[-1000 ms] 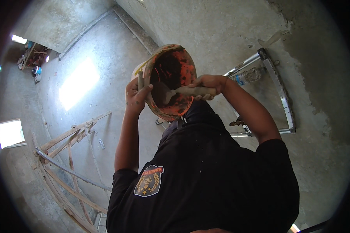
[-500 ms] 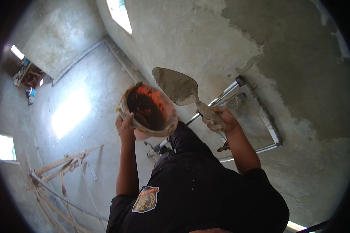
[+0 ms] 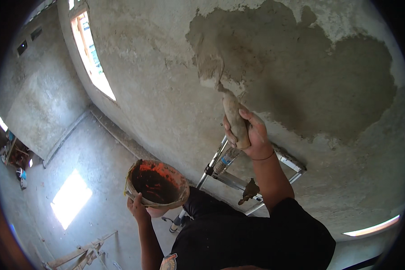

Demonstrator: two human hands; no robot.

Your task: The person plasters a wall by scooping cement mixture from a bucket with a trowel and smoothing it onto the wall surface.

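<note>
My right hand (image 3: 255, 132) is wrapped round the mortar-caked handle of a trowel (image 3: 235, 118). The trowel's blade lies against the wall at the left edge of a dark, wet mortar patch (image 3: 297, 85); mortar makes the blade hard to tell from the wall. Lower and to the left, my left hand (image 3: 137, 209) grips the rim of a small bucket (image 3: 179, 181). Its inside is orange-red, smeared with grey-brown mortar, and its mouth tilts up toward me.
A metal ladder (image 3: 210, 170) stands by the wall below my right arm, with a clear plastic bottle (image 3: 225, 162) and a mud-crusted brown piece (image 3: 249, 192) on it. A window opening (image 3: 91, 58) is at upper left. Wooden framing (image 3: 78, 254) stands on the floor at lower left.
My right hand has raised the trowel from beside the bucket to the wall. The mortar seen on its blade is now against the wall. In view, the bucket sits lower and further left.
</note>
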